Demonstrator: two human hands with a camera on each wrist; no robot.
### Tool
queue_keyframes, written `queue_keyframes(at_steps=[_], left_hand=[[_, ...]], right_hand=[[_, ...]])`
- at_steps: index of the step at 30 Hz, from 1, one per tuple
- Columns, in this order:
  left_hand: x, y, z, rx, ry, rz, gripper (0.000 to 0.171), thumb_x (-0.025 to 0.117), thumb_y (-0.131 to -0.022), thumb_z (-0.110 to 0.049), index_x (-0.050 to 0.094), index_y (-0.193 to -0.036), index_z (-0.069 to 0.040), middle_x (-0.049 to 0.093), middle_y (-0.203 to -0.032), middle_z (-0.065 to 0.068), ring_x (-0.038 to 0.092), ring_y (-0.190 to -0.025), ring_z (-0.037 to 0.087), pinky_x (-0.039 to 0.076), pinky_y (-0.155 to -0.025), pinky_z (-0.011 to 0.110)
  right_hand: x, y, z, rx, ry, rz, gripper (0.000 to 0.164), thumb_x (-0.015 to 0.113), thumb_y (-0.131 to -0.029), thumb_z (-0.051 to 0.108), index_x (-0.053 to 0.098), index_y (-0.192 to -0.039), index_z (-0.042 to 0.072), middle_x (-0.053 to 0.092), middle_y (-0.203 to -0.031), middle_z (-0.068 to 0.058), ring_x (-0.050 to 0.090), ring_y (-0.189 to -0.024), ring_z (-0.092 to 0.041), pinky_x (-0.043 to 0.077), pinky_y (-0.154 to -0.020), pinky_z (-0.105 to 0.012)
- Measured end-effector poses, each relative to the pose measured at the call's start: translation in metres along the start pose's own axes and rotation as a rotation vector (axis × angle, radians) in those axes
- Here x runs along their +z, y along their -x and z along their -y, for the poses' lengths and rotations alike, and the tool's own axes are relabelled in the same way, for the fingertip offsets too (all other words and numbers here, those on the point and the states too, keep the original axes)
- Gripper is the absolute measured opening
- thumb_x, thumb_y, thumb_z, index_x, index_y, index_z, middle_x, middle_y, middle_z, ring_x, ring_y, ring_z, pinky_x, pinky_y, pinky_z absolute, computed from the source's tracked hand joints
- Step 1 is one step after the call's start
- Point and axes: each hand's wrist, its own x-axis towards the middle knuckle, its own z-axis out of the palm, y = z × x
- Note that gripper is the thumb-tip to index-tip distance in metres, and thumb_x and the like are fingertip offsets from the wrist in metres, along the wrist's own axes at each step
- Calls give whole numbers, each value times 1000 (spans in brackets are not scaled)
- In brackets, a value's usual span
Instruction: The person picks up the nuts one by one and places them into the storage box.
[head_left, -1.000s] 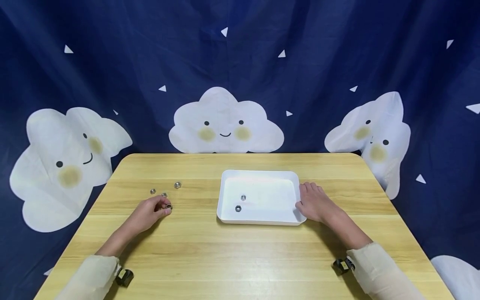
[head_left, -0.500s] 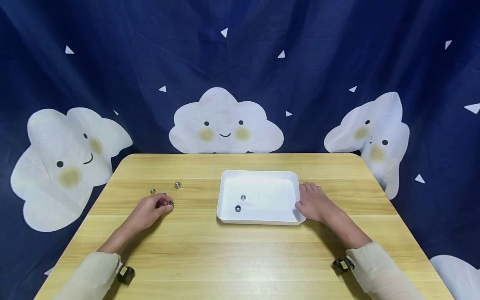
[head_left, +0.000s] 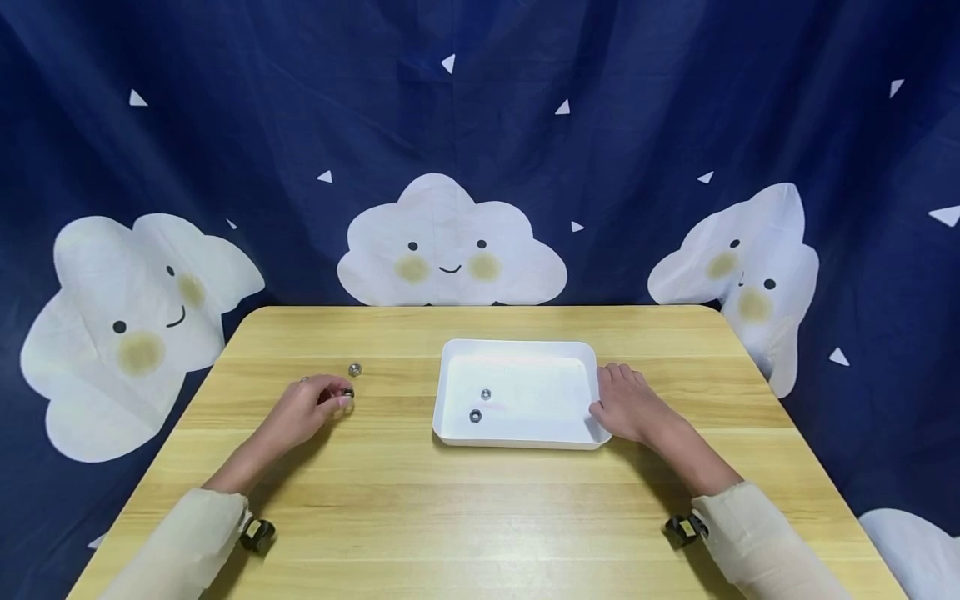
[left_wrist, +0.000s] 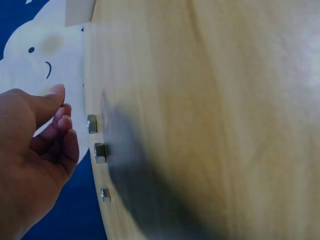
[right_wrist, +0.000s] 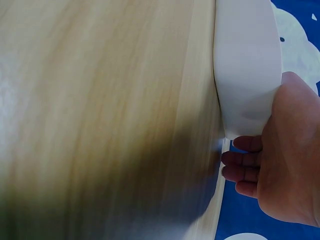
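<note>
My left hand [head_left: 303, 408] pinches a hex nut [head_left: 348, 392] between thumb and fingertips, above the left part of the table. In the left wrist view, the hand mostly hides that nut, and three more nuts [left_wrist: 100, 153] stand in a row beyond the fingers. One loose nut [head_left: 355, 369] lies just past the fingertips in the head view; the hand covers most of the others there. My right hand [head_left: 630, 404] grips the right end of a shallow white tray [head_left: 540, 392], its thumb at the rim and fingers along the outer wall. Two nuts [head_left: 476, 416] lie inside the tray, left of its middle.
The wooden table [head_left: 480, 508] has rounded far corners. A dark blue curtain [head_left: 480, 100] with white clouds hangs behind it. Each wrist carries a small black camera [head_left: 257, 536] below a pale sleeve [head_left: 180, 546].
My left hand has lifted the pinched nut and moved slightly away from me and to the right, covering more of the loose nuts. The right hand and tray have stayed put.
</note>
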Motion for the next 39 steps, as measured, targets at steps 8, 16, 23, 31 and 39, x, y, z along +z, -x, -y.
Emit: queue_keyframes(at_steps=[8,16,23,31,39], left_hand=[[1,-9,-8,21,4,-33,19,74,-96,-13,74,-111,-2,69,-90,4,55,-75,8,47,-66,24],[1,-21,-21,61,25,-39,18,75,-96,-14,74,-110,-3,71,-94,6,59,-79,10,50,-70,25],[5,-29,-33,54,17,-23,21,74,-96,-16,75,-114,-5,71,-95,5,60,-83,13,50,-73,27],[7,-40,-48,68,34,0,22,72,-98,-16,74,-117,-4,73,-102,8,63,-87,16,52,-76,33],[9,-52,-59,88,36,6,21,71,-99,-16,75,-117,-6,73,-105,8,63,-88,16,52,-76,32]], right_hand=[[0,0,0,-3,3,-12,57,49,-95,24,44,-137,-14,54,-133,-31,47,-125,-46,39,-109,-63],[0,1,1,4,-3,-12,58,48,-95,24,44,-140,-14,53,-134,-31,47,-126,-46,39,-110,-63],[0,2,1,8,-7,-7,58,48,-96,24,43,-140,-14,53,-135,-31,47,-126,-46,38,-110,-63],[-3,2,2,9,-9,0,59,49,-96,24,42,-141,-14,53,-135,-31,47,-126,-45,38,-111,-63],[-2,1,2,9,-8,12,60,48,-97,24,41,-143,-14,52,-138,-31,46,-128,-46,37,-112,-63]])
